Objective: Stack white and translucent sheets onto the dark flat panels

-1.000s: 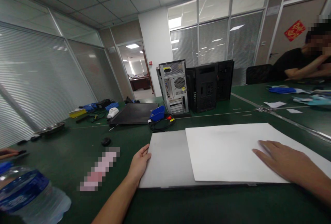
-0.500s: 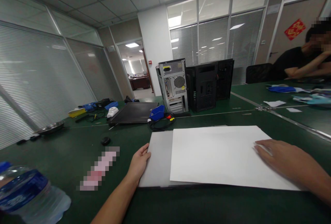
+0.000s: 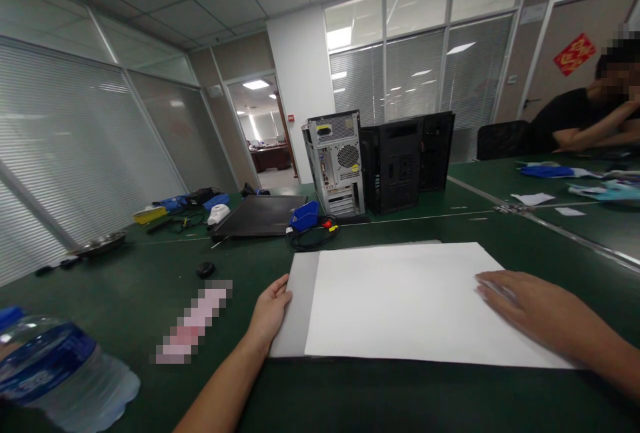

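1. Left hand [image 3: 269, 310]: fingers are gripping one edge of the grey panel [image 3: 299, 313].
2. Right hand [image 3: 535, 303]: fingers are lying extended, narrowly spaced.
3. White sheet [image 3: 400, 306]: is overlying the panel, right of the left fingers, beneath the right.

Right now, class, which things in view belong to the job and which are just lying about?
In use: grey panel, held by the left hand; white sheet, under the right hand.
Lying about: water bottle, round black object, computer case.
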Demonstrator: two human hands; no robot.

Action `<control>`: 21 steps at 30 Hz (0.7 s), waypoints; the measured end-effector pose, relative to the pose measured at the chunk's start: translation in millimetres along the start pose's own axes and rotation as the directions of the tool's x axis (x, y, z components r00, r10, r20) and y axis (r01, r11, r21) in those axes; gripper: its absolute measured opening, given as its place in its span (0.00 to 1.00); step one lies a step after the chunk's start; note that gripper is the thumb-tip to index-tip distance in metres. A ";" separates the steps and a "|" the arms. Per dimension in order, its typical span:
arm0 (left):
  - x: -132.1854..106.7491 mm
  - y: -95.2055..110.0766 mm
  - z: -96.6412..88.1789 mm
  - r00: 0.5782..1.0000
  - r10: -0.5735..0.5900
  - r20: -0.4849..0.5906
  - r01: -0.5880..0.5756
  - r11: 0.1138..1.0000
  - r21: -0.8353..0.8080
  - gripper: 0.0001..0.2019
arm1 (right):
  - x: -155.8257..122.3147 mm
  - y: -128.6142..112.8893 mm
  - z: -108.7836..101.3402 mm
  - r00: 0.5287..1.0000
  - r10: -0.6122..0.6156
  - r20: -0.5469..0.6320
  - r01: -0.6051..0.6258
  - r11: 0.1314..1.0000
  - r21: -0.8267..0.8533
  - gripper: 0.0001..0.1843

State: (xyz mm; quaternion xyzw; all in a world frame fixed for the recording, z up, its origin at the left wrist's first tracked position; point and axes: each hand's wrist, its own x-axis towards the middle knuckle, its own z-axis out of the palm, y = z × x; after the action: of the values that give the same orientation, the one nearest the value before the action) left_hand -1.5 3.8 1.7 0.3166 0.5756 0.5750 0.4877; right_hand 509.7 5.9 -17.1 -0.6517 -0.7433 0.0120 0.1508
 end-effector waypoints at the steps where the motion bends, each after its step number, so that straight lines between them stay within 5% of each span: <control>1: 0.8 -0.7 -0.7 1.000 0.003 0.003 -0.003 1.000 0.002 0.25 | -0.1 0.2 -0.6 1.000 0.001 -0.002 -0.001 1.000 0.013 0.31; 10: 0.0 0.4 -1.1 1.000 -0.005 0.006 0.005 1.000 0.011 0.25 | 1.7 25.1 2.0 0.983 0.168 -0.077 -0.174 0.982 -0.076 0.35; 21: -3.5 1.1 1.8 1.000 -0.015 0.019 0.016 1.000 -0.022 0.28 | 1.5 2.7 2.4 0.997 0.080 -0.001 -0.080 0.996 0.026 0.35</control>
State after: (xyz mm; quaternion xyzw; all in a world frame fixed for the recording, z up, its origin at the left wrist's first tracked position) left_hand 1.1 1.4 3.7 0.3121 0.5669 0.5746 0.5010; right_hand 511.6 8.2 -19.7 -0.6789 -0.7162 0.0272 0.1592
